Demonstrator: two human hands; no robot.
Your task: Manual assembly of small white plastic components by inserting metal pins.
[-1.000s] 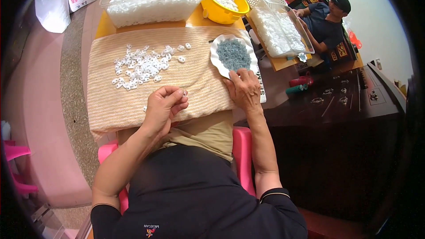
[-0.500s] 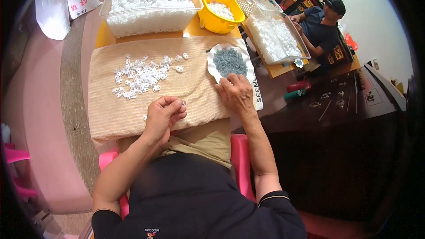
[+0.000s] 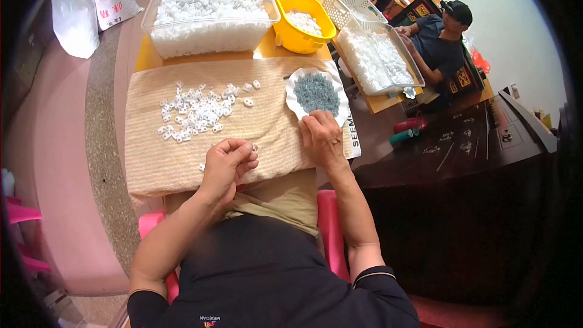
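My left hand (image 3: 226,164) rests on a tan woven cloth (image 3: 182,152), fingers curled around a small white plastic piece at the fingertips. My right hand (image 3: 322,136) lies at the near rim of a white dish (image 3: 291,94) filled with tiny grey-blue parts, fingers pinched together; what they hold is too small to see. A loose scatter of small white plastic pieces (image 3: 197,109) lies on the cloth beyond my left hand.
A clear bin of white pieces (image 3: 209,15), a yellow bowl (image 3: 300,24), a white basket (image 3: 349,6) and a clear tray (image 3: 379,61) stand at the back. Another person (image 3: 440,42) sits at the far right. A dark table (image 3: 461,146) carries small tools. White sacks (image 3: 91,3) lie on the floor.
The view has shifted a little. My left hand stayed curled on the cloth; my right hand stayed by the dish rim with small finger movement.
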